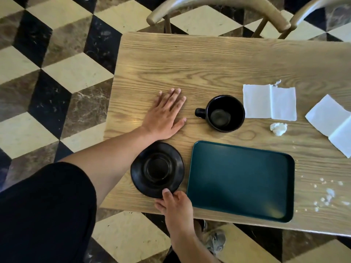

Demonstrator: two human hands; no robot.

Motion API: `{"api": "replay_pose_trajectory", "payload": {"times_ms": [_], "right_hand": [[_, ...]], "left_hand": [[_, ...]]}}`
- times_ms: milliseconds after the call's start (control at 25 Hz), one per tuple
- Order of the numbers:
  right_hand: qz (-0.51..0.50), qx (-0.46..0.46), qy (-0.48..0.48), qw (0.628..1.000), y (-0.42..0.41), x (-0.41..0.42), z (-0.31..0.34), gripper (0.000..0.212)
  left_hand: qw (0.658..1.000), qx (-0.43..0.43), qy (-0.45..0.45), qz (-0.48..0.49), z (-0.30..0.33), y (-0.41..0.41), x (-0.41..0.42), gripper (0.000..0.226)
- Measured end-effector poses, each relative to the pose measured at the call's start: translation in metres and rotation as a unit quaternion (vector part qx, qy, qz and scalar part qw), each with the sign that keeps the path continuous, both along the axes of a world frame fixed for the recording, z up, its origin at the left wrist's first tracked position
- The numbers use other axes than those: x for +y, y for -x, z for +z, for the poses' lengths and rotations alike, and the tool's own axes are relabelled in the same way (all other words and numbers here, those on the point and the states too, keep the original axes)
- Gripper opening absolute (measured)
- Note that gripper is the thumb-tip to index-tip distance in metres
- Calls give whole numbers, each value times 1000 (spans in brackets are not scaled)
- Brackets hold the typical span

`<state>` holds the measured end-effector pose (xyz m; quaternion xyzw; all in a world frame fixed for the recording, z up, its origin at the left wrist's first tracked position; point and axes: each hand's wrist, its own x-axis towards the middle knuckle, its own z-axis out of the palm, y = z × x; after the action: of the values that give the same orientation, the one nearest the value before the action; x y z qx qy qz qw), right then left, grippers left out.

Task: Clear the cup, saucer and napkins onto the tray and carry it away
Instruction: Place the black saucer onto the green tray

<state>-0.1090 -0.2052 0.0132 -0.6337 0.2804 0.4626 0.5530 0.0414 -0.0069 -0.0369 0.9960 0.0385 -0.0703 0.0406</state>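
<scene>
Left hand: the left hand [164, 115] lies flat on the wooden table [190, 63], palm down, fingers straight and a little spread, thumb angled toward the cup. It holds nothing. The bare forearm runs back from it toward the near left, passing over the far-left rim of the saucer, up to a dark sleeve [47, 211].

Right hand: the right hand [175, 204] comes up from below the near table edge, wrist bent. Its thumb sits on top of the saucer's near rim; the other fingers curl down beside and under that rim, so it looks like a pinch on the edge, though the underside is hidden.

Saucer: the black saucer [157, 169] rests near the table's near-left corner, just left of the tray, close to it but apart.

Cup: the black cup [225, 113] stands upright on the table beyond the tray, handle pointing left toward the left hand, not touched by either hand.

Tray: the dark green tray [240, 180] lies flat along the near edge with nothing on it.

Napkins: a white napkin [269, 102] lies unfolded just right of the cup; a second napkin [331, 126] lies further right at the frame edge; a crumpled paper ball [278, 128] sits between them, nearer the tray. White crumbs [326, 194] are scattered right of the tray.

Beyond: two wooden chairs [218, 10] stand at the far side, on a checkered floor [57, 73].
</scene>
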Motion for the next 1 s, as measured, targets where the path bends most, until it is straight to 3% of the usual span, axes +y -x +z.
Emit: {"api": "replay_pose_trajectory", "payload": {"times_ms": [200,440,800,1000], "right_hand": [[-30,-34,33,998,4,1,5,12],[7,-98,49,994,4,-4,12,12],[-27,-178,18,984,-25,-46,39,9],[-58,-166,-3,984,-66,-85,46,14]], "left_hand": [[998,-47,35,2,-4,-1,4,69],[997,-61,54,10,-8,-1,6,70],[995,-73,71,12,-9,-1,9,70],[996,-59,66,20,-9,-1,9,71]]}}
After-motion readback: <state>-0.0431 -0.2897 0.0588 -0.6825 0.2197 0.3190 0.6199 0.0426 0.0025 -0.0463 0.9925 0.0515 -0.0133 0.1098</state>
